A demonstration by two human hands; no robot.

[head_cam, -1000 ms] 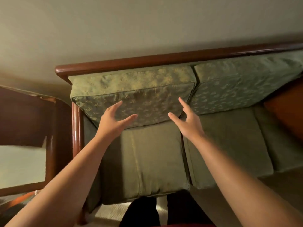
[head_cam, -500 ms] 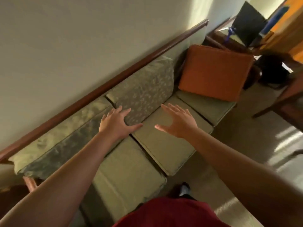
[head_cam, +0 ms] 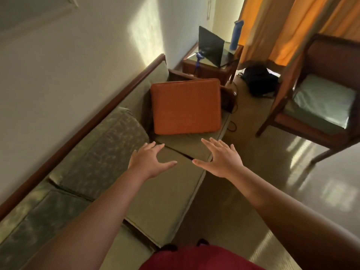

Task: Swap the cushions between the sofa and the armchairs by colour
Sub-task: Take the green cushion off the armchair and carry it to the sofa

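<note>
An orange cushion (head_cam: pixel 186 106) stands propped at the far end of the green sofa (head_cam: pixel 167 201), leaning against the sofa's armrest. Two patterned green back cushions (head_cam: pixel 105 149) line the sofa's back on the left. My left hand (head_cam: pixel 149 160) and my right hand (head_cam: pixel 221 159) hover open above the seat, fingers spread, a short way in front of the orange cushion and not touching it. A wooden armchair (head_cam: pixel 319 98) with a pale green seat cushion (head_cam: pixel 321 102) stands at the right.
Beyond the sofa a side table (head_cam: pixel 212 63) holds an open laptop (head_cam: pixel 210 47) and a blue bottle (head_cam: pixel 235 35). A black bag (head_cam: pixel 259 80) lies on the floor by orange curtains (head_cam: pixel 288 26). Bare floor stretches between sofa and armchair.
My view has swung right along the sofa, from its left end to the orange cushion. Both hands, still open, now hover just in front of that cushion. The armchair has come into view.
</note>
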